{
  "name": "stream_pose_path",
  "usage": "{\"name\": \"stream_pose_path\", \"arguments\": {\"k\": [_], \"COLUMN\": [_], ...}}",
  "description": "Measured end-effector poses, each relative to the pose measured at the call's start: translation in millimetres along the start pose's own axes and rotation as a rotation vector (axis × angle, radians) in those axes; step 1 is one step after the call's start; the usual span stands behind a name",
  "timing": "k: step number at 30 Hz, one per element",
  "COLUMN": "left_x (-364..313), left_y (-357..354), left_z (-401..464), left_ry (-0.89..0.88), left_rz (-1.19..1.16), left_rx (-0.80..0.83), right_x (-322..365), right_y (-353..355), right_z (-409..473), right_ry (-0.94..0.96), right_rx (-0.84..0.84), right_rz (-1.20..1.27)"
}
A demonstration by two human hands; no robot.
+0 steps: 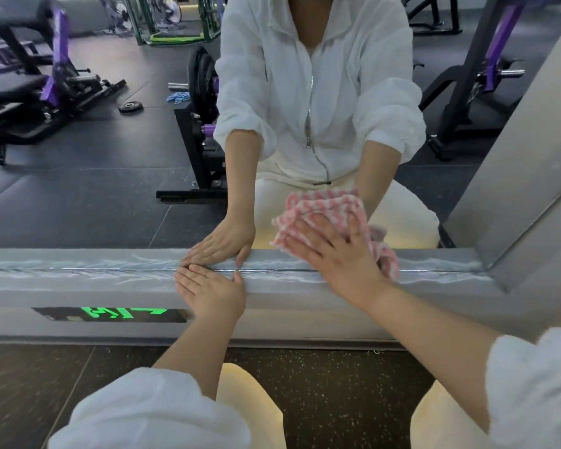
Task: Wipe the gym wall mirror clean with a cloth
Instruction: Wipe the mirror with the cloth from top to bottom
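The wall mirror (110,196) fills the upper part of the head view and reflects me crouching in a white zip jacket. My right hand (334,254) lies flat with spread fingers on a pink and white checked cloth (331,205), pressing it against the glass just above the mirror's lower edge. Part of the cloth (386,257) bunches out to the right of my palm. My left hand (211,290) rests flat, fingers straight, on the grey ledge (78,280) right under the glass. Its fingertips meet their own reflection.
A green lit sign panel (110,315) is set into the grey base below the ledge. A grey frame (515,196) borders the mirror on the right. Dark speckled floor (337,384) lies under my knees. Purple and black gym machines and a weight plate appear only as reflections.
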State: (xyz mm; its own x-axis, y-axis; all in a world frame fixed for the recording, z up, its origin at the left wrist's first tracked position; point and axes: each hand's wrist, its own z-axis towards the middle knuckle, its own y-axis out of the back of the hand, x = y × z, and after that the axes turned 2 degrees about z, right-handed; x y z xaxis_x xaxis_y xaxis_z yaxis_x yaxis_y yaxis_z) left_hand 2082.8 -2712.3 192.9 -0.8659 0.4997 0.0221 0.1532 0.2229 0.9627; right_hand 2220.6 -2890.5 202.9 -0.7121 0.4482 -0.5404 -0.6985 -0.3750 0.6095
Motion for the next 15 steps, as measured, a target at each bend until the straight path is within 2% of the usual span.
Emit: {"name": "stream_pose_path", "arguments": {"k": [5, 11, 15], "left_x": [-0.3, -0.2, -1.3], "left_y": [-2.9, -2.5, -2.4], "left_z": [1.9, 0.8, 0.9], "left_ry": [0.004, 0.004, 0.003], "left_rz": [-0.017, -0.009, -0.041], "left_rx": [-0.022, -0.024, -0.028], "right_x": [-32.1, -83.8, -81.4], "right_y": [9.7, 20.6, 19.5], "right_z": [-36.8, -89.4, -86.1], "right_ry": [0.112, 0.039, 0.032], "right_rx": [0.098, 0.232, 0.212], "right_rz": [-0.07, -0.013, -0.033]}}
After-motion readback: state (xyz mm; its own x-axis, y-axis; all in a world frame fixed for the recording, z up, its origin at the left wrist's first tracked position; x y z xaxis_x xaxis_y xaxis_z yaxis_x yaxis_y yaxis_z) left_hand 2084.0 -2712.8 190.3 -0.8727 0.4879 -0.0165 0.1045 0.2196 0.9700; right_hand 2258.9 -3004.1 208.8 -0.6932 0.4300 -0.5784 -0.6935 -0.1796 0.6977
